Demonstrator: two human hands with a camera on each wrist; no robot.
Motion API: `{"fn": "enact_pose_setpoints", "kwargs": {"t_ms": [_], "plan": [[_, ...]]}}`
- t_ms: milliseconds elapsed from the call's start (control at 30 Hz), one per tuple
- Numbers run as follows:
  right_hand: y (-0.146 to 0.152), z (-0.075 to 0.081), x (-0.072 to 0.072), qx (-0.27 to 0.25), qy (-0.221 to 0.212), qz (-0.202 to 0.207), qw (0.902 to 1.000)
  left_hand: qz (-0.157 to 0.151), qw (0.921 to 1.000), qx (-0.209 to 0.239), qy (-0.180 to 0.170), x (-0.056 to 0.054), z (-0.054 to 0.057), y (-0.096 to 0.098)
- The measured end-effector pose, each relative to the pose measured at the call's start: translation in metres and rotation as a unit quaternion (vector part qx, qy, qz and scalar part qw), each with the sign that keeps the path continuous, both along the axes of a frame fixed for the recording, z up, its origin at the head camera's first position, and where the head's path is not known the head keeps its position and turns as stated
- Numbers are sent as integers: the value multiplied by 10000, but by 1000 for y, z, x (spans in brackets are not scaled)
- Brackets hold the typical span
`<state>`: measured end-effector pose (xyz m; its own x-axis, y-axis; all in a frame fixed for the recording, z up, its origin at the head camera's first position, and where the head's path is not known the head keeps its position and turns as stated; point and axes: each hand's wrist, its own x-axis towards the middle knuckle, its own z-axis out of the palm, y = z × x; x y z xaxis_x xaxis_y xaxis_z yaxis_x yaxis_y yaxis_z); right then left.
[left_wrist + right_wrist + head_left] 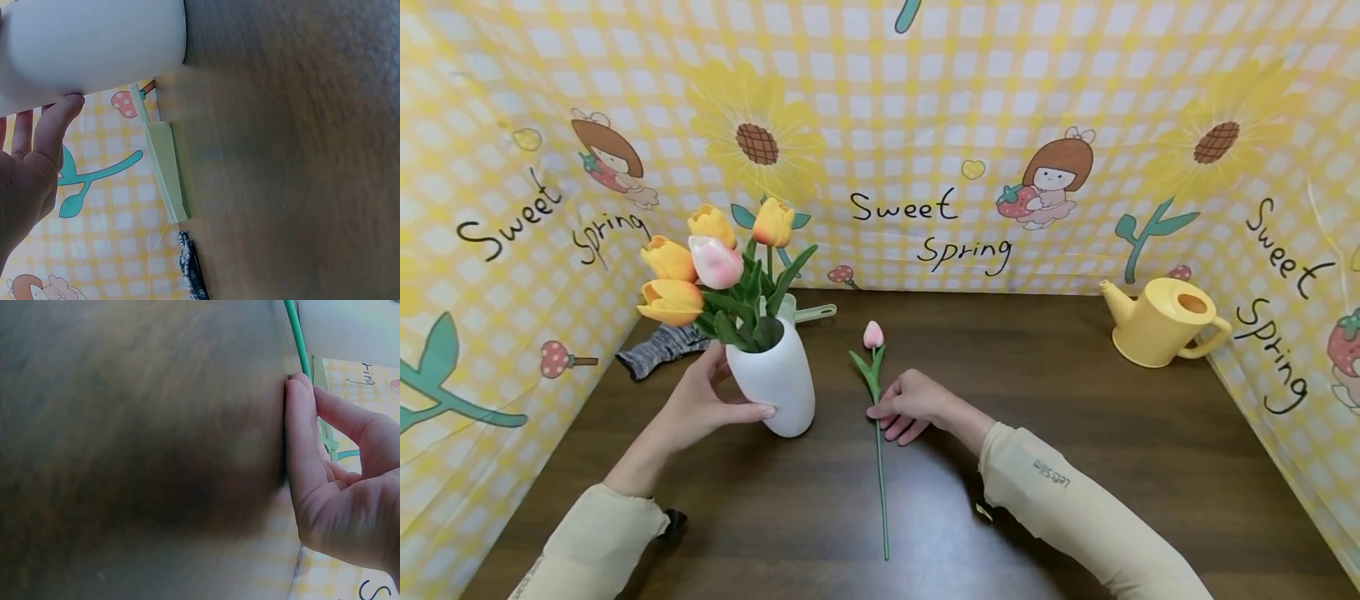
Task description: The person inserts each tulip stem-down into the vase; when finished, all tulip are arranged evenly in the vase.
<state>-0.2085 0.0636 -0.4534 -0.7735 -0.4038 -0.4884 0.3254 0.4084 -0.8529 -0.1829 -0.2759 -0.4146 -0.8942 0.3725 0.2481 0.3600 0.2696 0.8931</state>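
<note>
A white vase point(778, 387) stands at the centre left, holding yellow-orange tulips point(672, 302) and a pink one point(715, 262) among green leaves. My left hand point(694, 407) grips it from the left, thumb across its front; in the left wrist view the thumb presses on the white side. To the right of the vase, a single pink tulip point(873, 335) lies lengthwise on the table, its stem pointing towards me. My right hand point(916, 405) pinches that stem just below the leaves. In the right wrist view the green stem point(299, 337) passes between thumb and forefinger.
Behind the vase lies a pale green dustpan-like tool point(164, 165), partly hidden in the head view. A grey knitted piece point(662, 350) is at the left. At the back right stands a yellow watering can point(1161, 329). Checked cloth walls point(910, 108) border the brown table point(1000, 525).
</note>
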Motion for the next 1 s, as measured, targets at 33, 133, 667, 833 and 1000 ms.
{"fn": "enact_pose_setpoints", "kwargs": {"t_ms": [33, 133, 667, 833, 1000], "plan": [[0, 0, 0, -15, -17, -9, 10000, 15, 10000, -33, 6, 0, -1, 0], [1, -2, 0, -42, -87, -49, 9999, 52, 9999, -92, 3, -1, -3, -1], [9, 25, -6, -670, -109, -77, 9977, 136, 9997, -166, 84, 1, -2, -1], [15, 56, -7, -1089, 194, -148, 9938, 114, 9998, -66, 136, 2, -4, -1], [24, 91, -1, -1587, 634, -205, 9851, 96, 9998, -50, 161, 2, -7, 0]]}}
